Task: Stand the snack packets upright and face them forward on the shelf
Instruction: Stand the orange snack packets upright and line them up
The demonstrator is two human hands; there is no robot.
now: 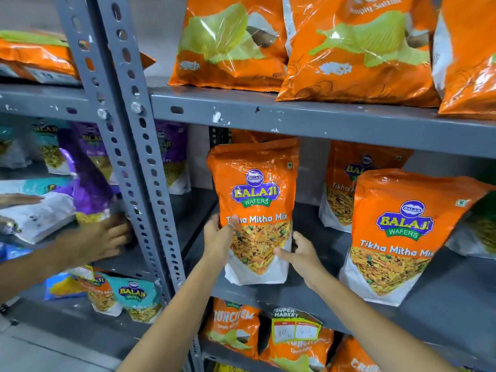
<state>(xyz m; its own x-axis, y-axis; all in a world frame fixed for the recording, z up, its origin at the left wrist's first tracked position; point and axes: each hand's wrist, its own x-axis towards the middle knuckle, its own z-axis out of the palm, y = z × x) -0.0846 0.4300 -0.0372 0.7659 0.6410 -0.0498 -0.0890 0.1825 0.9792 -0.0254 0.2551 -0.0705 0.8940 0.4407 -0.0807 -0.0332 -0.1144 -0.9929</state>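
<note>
both hands, left hand [218, 238] and right hand [302, 253], fingers closed on lower edges of orange packet [256, 208], upright, label forward, near front of middle shelf [295, 294]; risk: soft base, may flop forward on release or knock right neighbour packet [397, 237]

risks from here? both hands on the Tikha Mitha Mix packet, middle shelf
1. The held packet sits near the front edge of the shelf; the left hand and right hand grip only its lower part, so it may tip forward on release.
2. The neighbouring packet leans, its base close to the edge; a nudge could topple it.
3. Another person's hand works in the next bay; arms could collide.
</note>
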